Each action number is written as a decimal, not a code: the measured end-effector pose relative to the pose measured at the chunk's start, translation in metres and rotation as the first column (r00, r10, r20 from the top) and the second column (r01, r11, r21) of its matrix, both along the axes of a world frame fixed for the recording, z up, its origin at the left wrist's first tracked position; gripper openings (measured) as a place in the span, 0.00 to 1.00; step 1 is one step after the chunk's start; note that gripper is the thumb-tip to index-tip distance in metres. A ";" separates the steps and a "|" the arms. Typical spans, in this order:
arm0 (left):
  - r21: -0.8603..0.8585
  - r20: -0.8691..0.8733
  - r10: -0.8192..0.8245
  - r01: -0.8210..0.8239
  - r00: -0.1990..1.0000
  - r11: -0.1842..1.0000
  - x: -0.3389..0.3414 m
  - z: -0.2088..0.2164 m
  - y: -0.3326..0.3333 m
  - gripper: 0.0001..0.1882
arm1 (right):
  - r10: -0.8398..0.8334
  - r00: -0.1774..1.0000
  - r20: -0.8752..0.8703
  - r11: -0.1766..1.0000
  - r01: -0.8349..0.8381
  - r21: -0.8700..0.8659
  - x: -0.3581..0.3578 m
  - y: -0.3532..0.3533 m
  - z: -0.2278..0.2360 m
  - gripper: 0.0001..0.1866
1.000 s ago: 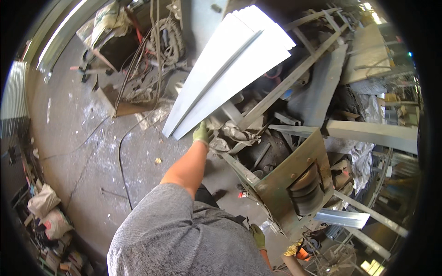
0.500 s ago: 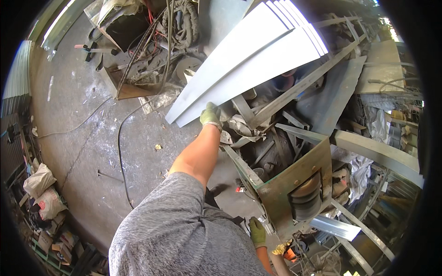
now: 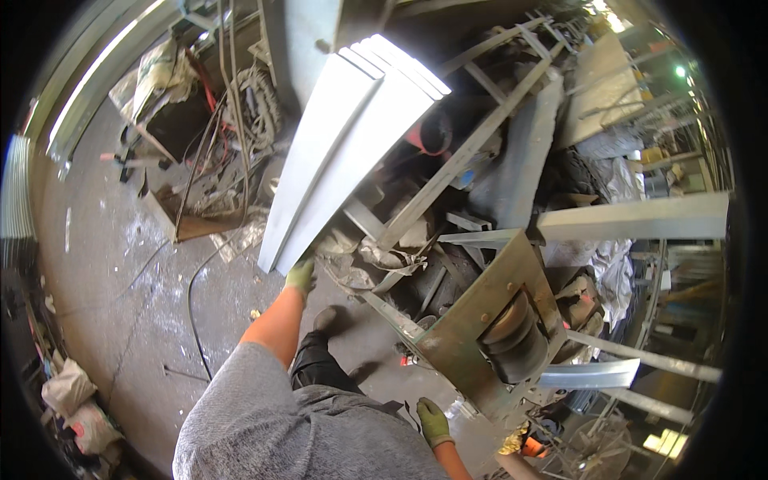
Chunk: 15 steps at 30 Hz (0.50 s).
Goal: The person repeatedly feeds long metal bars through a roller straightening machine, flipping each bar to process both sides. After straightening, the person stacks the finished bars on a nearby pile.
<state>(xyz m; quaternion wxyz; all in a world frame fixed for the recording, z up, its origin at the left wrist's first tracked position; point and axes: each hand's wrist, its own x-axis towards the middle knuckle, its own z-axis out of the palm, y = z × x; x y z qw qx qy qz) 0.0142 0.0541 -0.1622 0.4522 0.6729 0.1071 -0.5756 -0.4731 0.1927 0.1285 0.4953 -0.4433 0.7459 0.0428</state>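
Note:
Several long pale metal sheets (image 3: 336, 160) lie overlapped in a slanting stack, bright at the far end and narrowing toward me. My left hand (image 3: 301, 277), in a green work glove, is beside the near end of the stack. Its fingers reach up to the sheet's right edge, the thumb stands apart, and I see no grip on the metal. Low in the view my right hand (image 3: 434, 424), gloved the same way, hangs loosely with nothing visible in it. Closest to it is a rusty machine with a steel plate (image 3: 450, 340) and a grooved roller (image 3: 514, 340).
A steel frame (image 3: 472, 152) full of scrap lies under and right of the sheets. A thick beam (image 3: 640, 218) juts right from it. Hoses and a carton (image 3: 172, 120) sit at upper left. A black cable (image 3: 192, 308) crosses the floor. Sacks (image 3: 70, 392) stand at lower left.
My view has shifted, so the sheets appear lower and further left. My left hand has moved off the sheet's top face to beside its near end. The right hand still hangs low.

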 end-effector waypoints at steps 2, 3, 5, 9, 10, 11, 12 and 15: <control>0.182 0.181 -0.437 0.406 0.881 0.895 -0.002 -0.004 0.048 0.15 | 0.014 1.000 0.000 0.998 -0.014 -0.055 -0.003 0.008 -0.004 0.28; 0.273 0.291 -0.717 0.663 0.633 0.697 -0.003 -0.003 0.071 0.19 | 0.006 1.000 0.006 0.996 -0.006 -0.084 -0.004 0.012 -0.008 0.29; 0.486 0.334 -0.935 0.829 0.116 0.277 -0.003 0.003 0.116 0.27 | -0.049 0.998 0.027 0.995 0.051 -0.087 -0.010 0.031 -0.007 0.29; 0.528 0.136 -0.935 0.823 -0.327 -0.211 -0.009 0.017 0.157 0.36 | -0.259 0.957 0.132 0.963 0.267 -0.041 -0.021 0.079 -0.014 0.30; 0.504 0.135 -0.924 0.827 -0.359 -0.248 -0.011 0.018 0.154 0.35 | -0.265 0.956 0.127 0.957 0.277 -0.086 -0.023 0.095 -0.019 0.30; 0.531 0.126 -0.955 0.831 -0.269 -0.165 -0.015 0.020 0.155 0.34 | -0.273 0.956 0.103 0.953 0.284 -0.103 -0.028 0.110 -0.025 0.30; 0.499 0.171 -0.948 0.853 -0.270 -0.153 -0.019 0.020 0.151 0.33 | -0.269 0.957 0.103 0.953 0.280 -0.113 -0.034 0.128 -0.032 0.31; 0.507 0.232 -0.916 0.844 -0.327 -0.173 -0.036 0.022 0.135 0.33 | -0.255 0.958 0.130 0.958 0.269 -0.101 -0.066 0.186 -0.065 0.32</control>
